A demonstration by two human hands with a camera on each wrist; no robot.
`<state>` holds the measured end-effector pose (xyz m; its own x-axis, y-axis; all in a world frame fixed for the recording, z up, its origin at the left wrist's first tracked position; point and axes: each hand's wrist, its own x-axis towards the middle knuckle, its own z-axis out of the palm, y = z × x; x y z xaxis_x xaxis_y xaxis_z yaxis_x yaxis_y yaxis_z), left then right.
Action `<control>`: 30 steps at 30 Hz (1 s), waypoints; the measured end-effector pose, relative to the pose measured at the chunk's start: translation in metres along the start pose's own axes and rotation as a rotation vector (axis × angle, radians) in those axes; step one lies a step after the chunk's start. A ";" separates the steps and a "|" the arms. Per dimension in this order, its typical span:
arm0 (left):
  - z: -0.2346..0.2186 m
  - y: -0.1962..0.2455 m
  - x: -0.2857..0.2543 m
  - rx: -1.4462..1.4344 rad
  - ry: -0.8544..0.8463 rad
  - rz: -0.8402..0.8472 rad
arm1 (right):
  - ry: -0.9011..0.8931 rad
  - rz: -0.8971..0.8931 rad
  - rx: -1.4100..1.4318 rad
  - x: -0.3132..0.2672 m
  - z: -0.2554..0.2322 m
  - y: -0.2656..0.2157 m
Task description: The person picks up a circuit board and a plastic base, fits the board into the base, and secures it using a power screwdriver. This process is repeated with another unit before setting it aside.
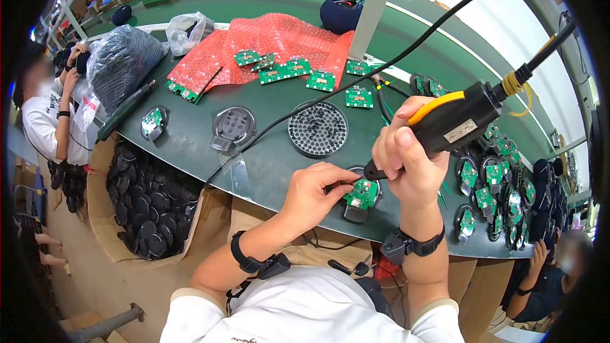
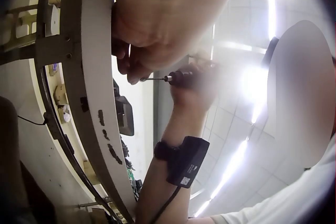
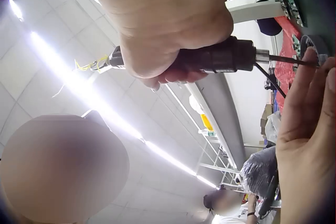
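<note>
In the head view, my right hand grips a black electric screwdriver with a yellow lever, tilted down over a green circuit board in a round black housing at the table's front edge. My left hand reaches in from the left, thumb and finger pinching at the tip of the bit. The right wrist view shows the metal bit ending at the left hand's fingertips; whether a screw is there is hidden. In the left wrist view the bit meets those fingertips too.
A round tray of small black parts lies behind the board. Left of it are an empty housing and another with a board. Red bubble wrap carries loose boards; assembled units crowd the right. A cable crosses the table.
</note>
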<state>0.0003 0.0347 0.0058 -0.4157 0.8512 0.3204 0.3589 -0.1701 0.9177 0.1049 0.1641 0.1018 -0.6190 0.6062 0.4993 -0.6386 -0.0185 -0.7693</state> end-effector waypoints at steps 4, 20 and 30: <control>0.004 -0.006 0.002 -0.015 0.050 0.085 | 0.033 0.034 -0.043 -0.002 0.002 -0.001; 0.004 0.009 -0.024 0.343 -0.014 0.188 | 0.110 -0.042 -0.180 -0.011 -0.006 -0.006; 0.013 0.011 -0.030 0.495 -0.076 0.232 | 0.163 -0.024 -0.210 -0.019 -0.008 0.016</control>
<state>0.0271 0.0137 0.0033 -0.2239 0.8558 0.4664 0.7918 -0.1193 0.5990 0.1103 0.1591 0.0768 -0.5117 0.7250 0.4610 -0.5330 0.1529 -0.8322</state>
